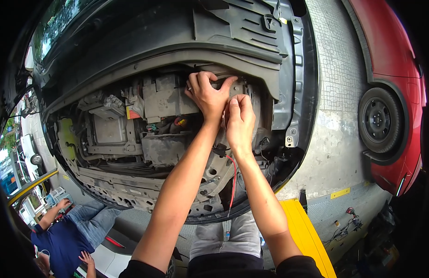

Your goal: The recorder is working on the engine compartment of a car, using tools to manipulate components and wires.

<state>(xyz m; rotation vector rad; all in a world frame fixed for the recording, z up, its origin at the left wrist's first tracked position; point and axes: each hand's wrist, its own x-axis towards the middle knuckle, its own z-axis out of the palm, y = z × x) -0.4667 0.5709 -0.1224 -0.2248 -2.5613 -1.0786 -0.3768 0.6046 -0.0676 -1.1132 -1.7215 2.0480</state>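
Observation:
Both my hands reach into the right rear part of a car's open engine bay, close together. My left hand (209, 96) lies against the rear edge of the bay, its fingers bent and its thumb stretched out to the right, well apart from them. Just right of it and nearer to me, my right hand (240, 121) is closed in a pinch. What its fingertips hold is too small to make out. Below my hands a thin red wire (234, 178) hangs over the front of the bay; its upper end lies near my right wrist.
Left of my arms sit a grey box-shaped cover (166, 98) and a yellowish fluid tank (66, 132). The raised bonnet (145, 34) is overhead. A yellow lift ramp (302, 231) is at lower right, a red car (386, 41) far right. A person in dark blue (66, 248) is at lower left.

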